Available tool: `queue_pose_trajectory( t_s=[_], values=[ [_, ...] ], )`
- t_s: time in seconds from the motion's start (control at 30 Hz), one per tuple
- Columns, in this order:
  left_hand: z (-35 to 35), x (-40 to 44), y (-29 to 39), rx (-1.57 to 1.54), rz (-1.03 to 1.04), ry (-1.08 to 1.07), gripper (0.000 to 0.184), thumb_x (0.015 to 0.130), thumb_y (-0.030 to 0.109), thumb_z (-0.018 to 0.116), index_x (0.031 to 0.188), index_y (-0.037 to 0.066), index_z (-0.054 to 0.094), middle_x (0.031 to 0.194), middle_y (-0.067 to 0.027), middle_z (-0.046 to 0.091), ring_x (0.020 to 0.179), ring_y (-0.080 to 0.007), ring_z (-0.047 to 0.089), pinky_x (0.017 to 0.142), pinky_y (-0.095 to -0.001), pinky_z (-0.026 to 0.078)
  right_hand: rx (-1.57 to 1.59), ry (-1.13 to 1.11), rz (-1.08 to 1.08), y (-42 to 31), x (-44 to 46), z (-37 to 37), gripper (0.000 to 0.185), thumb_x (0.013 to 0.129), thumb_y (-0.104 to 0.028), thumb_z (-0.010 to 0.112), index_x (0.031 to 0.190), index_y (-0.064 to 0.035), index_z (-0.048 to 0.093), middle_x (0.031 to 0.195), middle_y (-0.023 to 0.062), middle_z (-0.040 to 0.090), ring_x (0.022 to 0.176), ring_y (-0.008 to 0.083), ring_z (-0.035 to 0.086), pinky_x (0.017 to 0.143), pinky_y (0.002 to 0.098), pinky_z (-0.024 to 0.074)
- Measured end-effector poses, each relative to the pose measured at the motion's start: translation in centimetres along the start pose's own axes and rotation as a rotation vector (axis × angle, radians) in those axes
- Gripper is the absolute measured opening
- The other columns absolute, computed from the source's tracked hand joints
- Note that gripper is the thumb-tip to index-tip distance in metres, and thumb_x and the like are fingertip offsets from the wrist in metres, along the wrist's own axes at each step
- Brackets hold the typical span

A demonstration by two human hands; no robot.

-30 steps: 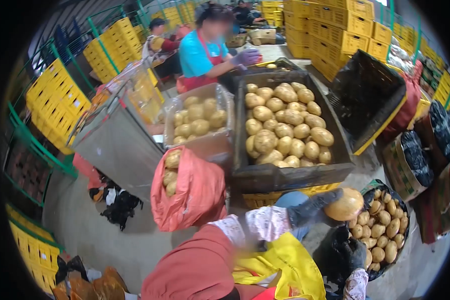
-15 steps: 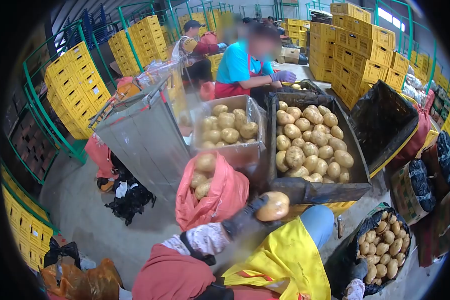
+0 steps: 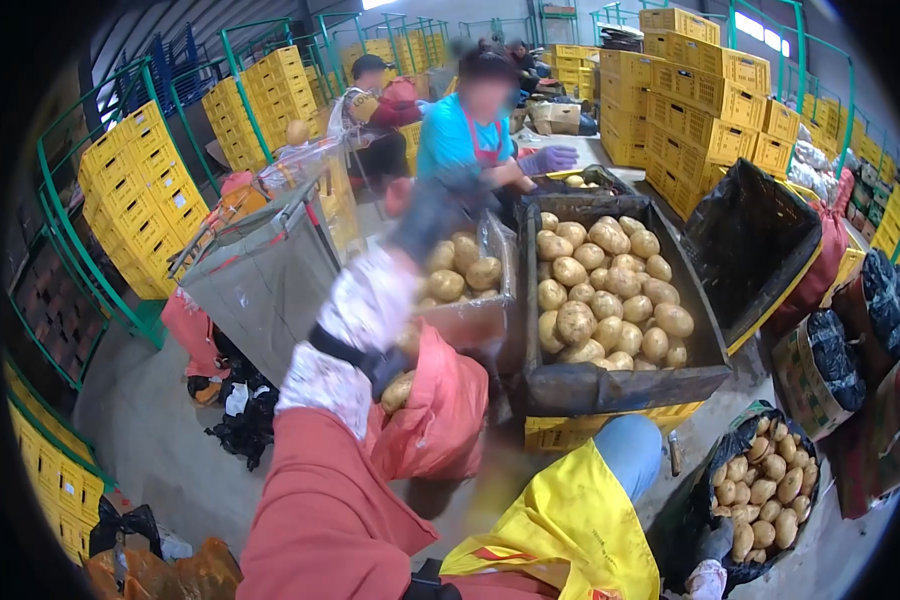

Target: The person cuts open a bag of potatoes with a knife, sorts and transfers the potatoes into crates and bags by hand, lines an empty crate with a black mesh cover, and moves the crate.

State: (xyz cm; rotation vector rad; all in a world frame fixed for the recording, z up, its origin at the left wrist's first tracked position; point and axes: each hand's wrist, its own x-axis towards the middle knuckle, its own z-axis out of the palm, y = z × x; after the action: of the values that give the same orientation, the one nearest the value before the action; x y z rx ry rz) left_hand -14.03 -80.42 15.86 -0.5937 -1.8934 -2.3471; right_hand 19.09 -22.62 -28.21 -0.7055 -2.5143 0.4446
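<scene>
The left hand (image 3: pixel 430 215) is raised at arm's length over the left side of the cardboard box (image 3: pixel 460 325), badly blurred; whether its fingers are spread or closed on something cannot be told. The right hand (image 3: pixel 716 542) is low, by the lower-left rim of the black bag (image 3: pixel 675 525), its fingers too unclear to say if they pinch the plastic. A round, potato-coloured thing (image 3: pixel 297 132) shows above the grey bin (image 3: pixel 260 290), in the air or resting, I cannot tell which. The work looks partway along: the big crate (image 3: pixel 625 385) still has a broad heap of potatoes (image 3: pixel 575 322) from its far edge nearly to its near one, and that share seems left to handle. Other potatoes already lie apart from it: several in the cardboard box just beside its left edge, a few in the mouth of the pink sack (image 3: pixel 450 410), and a thick heap in the black bag, off the crate's near right corner, which looks the fuller of the two bags. How deep each heap goes is hidden. A co-worker (image 3: pixel 460 140) sits beyond the crate's far left corner.
</scene>
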Motion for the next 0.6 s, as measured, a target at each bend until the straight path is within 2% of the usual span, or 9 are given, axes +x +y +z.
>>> queue_pose_trajectory(
  t_s=[0.03, 0.07, 0.1, 0.17, 0.23, 0.27, 0.3, 0.4, 0.6],
  values=[
    [2.8, -1.2, -2.2, 0.050, -0.110, -0.061, 0.031, 0.091, 0.026, 0.055, 0.113, 0.004, 0.059, 0.104, -0.0020, 0.062, 0.089, -0.0143, 0.060, 0.077, -0.0251, 0.048, 0.033, -0.058, -0.010, 1.1, 0.2, 0.4, 0.026, 0.067, -0.004, 0.064, 0.093, 0.0009, 0.060, 0.089, 0.0163, 0.059, 0.088, 0.0328, 0.057, 0.081, 0.0392, 0.0451],
    [4.5, -2.4, -5.8, 0.178, 0.071, -0.134, 0.031, 0.088, 0.022, 0.060, 0.115, 0.007, 0.060, 0.094, -0.0075, 0.067, 0.073, -0.0125, 0.063, 0.065, -0.0257, 0.052, 0.065, -0.117, -0.022, 1.9, 0.3, 0.5, 0.027, 0.068, -0.004, 0.064, 0.094, 0.0010, 0.060, 0.089, 0.0162, 0.059, 0.089, 0.0327, 0.057, 0.081, 0.0391, 0.0452],
    [7.2, -4.7, -6.0, 0.021, -0.251, -0.109, 0.031, 0.087, 0.022, 0.063, 0.113, 0.006, 0.061, 0.094, -0.0077, 0.067, 0.072, -0.0118, 0.063, 0.063, -0.0256, 0.053, -0.011, -0.038, -0.102, 1.5, 0.1, 0.3, 0.028, 0.068, -0.003, 0.064, 0.095, 0.0018, 0.059, 0.088, 0.0173, 0.060, 0.087, 0.0338, 0.058, 0.080, 0.0402, 0.0455],
    [9.8, -5.6, -8.3, 0.024, -0.358, -0.196, 0.027, 0.088, 0.019, 0.061, 0.111, 0.004, 0.060, 0.096, -0.0080, 0.066, 0.074, -0.0118, 0.063, 0.065, -0.0259, 0.053, 0.135, -0.113, -0.006, -3.5, 1.1, -3.0, 0.025, 0.073, -0.007, 0.062, 0.096, 0.0011, 0.060, 0.089, 0.0197, 0.060, 0.086, 0.0362, 0.058, 0.078, 0.0420, 0.0454],
    [13.5, -7.1, -10.4, 0.007, -0.522, -0.371, 0.024, 0.089, 0.016, 0.060, 0.109, 0.002, 0.060, 0.098, -0.0083, 0.066, 0.076, -0.0117, 0.063, 0.067, -0.0262, 0.053, -0.143, -0.327, 0.034, -0.6, 1.4, -0.8, 0.028, 0.084, -0.024, 0.055, 0.099, -0.0015, 0.061, 0.096, 0.0224, 0.060, 0.089, 0.0382, 0.057, 0.078, 0.0428, 0.0454],
    [15.4, -8.4, -9.6, 0.333, -0.145, -0.530, 0.029, 0.085, 0.018, 0.065, 0.109, 0.001, 0.060, 0.095, -0.0091, 0.066, 0.074, -0.0128, 0.063, 0.068, -0.0270, 0.053, -0.116, -0.357, 0.191, -5.0, 1.7, -3.7, 0.029, 0.084, -0.026, 0.053, 0.096, -0.0009, 0.061, 0.094, 0.0222, 0.061, 0.089, 0.0380, 0.058, 0.078, 0.0441, 0.0454],
    [17.6, -9.3, -9.5, 0.600, 0.287, -0.676, 0.035, 0.081, 0.020, 0.070, 0.108, 0.000, 0.060, 0.091, -0.0100, 0.065, 0.073, -0.0139, 0.063, 0.069, -0.0278, 0.053, -0.052, -0.125, 0.120, -4.4, 0.8, -2.7, 0.029, 0.083, -0.027, 0.054, 0.091, -0.0008, 0.063, 0.090, 0.0223, 0.062, 0.089, 0.0385, 0.058, 0.078, 0.0456, 0.0453],
    [22.9, -9.9, -12.3, -0.138, -0.560, -0.590, 0.030, 0.088, 0.019, 0.059, 0.111, -0.001, 0.059, 0.094, -0.0127, 0.065, 0.081, -0.0175, 0.063, 0.073, -0.0293, 0.053, -0.136, -0.261, 0.260, -5.6, 0.6, -4.2, 0.026, 0.080, -0.026, 0.057, 0.090, -0.0041, 0.066, 0.098, 0.0210, 0.060, 0.092, 0.0382, 0.058, 0.080, 0.0444, 0.0460],
    [32.5, -12.1, -16.3, -0.167, -0.602, -0.933, 0.036, 0.093, 0.023, 0.053, 0.118, -0.002, 0.055, 0.103, -0.0122, 0.064, 0.079, -0.0155, 0.062, 0.072, -0.0271, 0.051, 0.009, -0.103, 0.169, -6.7, 0.5, -4.5, 0.020, 0.075, -0.016, 0.060, 0.092, -0.0055, 0.060, 0.096, 0.0193, 0.058, 0.091, 0.0378, 0.056, 0.081, 0.0444, 0.0461]
  ],
)
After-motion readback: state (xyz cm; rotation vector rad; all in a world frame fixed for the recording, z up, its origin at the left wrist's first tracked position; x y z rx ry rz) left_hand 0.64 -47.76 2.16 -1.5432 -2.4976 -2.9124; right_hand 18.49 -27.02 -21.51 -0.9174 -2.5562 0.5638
